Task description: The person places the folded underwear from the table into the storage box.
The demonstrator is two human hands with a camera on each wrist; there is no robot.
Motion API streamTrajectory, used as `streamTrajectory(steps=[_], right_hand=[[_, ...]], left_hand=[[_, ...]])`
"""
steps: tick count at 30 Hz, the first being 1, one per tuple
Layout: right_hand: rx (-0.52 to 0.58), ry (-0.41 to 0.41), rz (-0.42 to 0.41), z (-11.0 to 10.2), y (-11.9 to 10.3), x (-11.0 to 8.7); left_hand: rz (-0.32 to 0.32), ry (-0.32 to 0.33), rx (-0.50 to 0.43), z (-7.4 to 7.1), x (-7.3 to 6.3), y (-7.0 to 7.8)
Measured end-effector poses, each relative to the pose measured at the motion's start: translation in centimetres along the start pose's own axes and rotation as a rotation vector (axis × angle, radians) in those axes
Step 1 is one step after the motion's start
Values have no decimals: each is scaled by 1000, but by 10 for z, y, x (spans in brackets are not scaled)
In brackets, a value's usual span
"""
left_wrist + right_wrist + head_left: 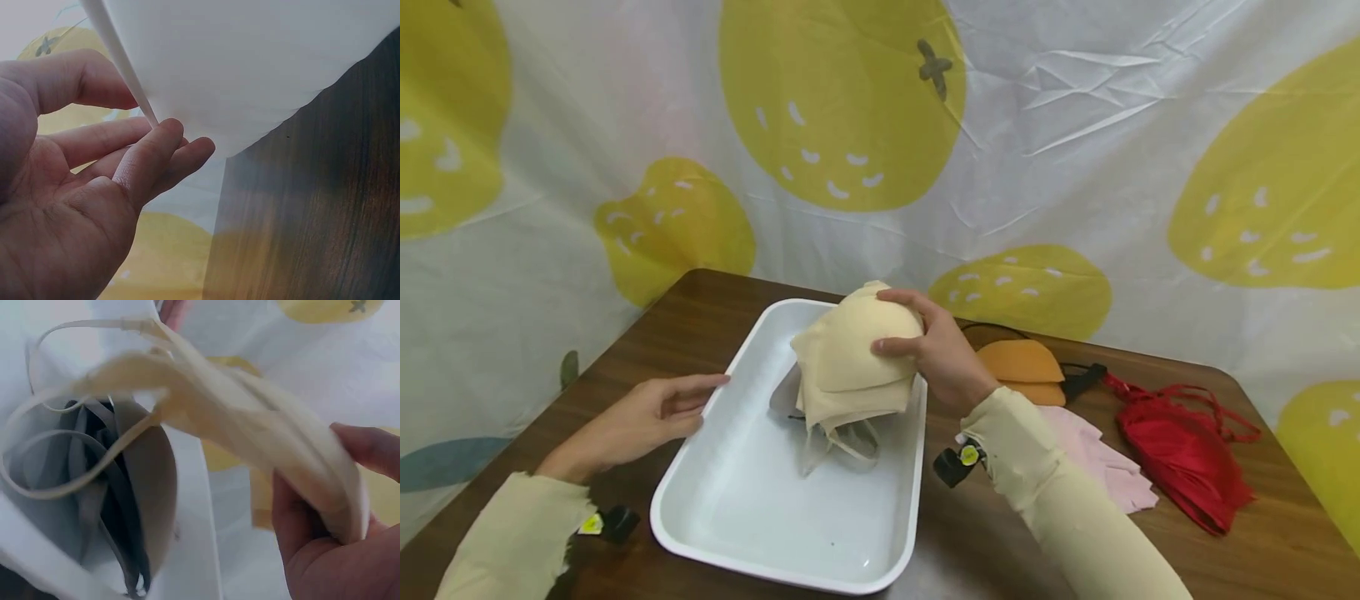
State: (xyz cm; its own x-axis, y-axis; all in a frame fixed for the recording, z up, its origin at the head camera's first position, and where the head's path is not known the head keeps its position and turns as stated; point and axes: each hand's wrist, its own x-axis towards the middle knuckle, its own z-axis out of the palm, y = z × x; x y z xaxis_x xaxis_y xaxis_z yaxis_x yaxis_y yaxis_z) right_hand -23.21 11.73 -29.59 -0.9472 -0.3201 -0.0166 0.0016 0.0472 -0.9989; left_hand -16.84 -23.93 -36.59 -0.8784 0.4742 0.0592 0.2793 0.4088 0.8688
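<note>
My right hand [951,358] grips a cream bra [857,342] by its cups over the back right of a white tray [790,508]. Thumb and fingers lie on either side of the stacked cups in the right wrist view, where its thin straps [69,481] dangle in loops. Below it, a grey bra [150,487] with dark straps sits inside the tray, partly covered by the cream one in the head view. At the tray's left side, my left hand [647,417] holds the rim by the fingertips, with the outer wall [250,62] above them in the left wrist view.
Right of the tray on the brown wooden table [992,517] lie an orange bra [1022,362] with black straps, a pale pink garment [1097,458] and a red bra [1187,450]. A lemon-print curtain [865,242] hangs directly behind the table.
</note>
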Motion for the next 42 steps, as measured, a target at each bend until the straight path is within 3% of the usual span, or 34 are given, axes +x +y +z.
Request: streamTrajectory(steps=[6, 10, 21, 29, 34, 38, 42], right_hand=[[-33, -19, 35, 15, 8, 14], [-135, 13, 50, 23, 13, 20], [-618, 118, -27, 31, 22, 29], [-1088, 13, -70, 29, 20, 32], [-1273, -20, -4, 37, 11, 22], [-1335, -20, 50, 40, 2, 13], [-1317, -22, 66, 32, -6, 9]], left_hand=[[40, -7, -58, 0, 0, 0], [39, -11, -55, 0, 1, 0], [4, -7, -24, 1, 0, 2], [-15, -11, -12, 0, -1, 3], [-3, -12, -13, 0, -1, 2], [7, -11, -4, 0, -1, 1], [3, -15, -9, 0, -1, 1]])
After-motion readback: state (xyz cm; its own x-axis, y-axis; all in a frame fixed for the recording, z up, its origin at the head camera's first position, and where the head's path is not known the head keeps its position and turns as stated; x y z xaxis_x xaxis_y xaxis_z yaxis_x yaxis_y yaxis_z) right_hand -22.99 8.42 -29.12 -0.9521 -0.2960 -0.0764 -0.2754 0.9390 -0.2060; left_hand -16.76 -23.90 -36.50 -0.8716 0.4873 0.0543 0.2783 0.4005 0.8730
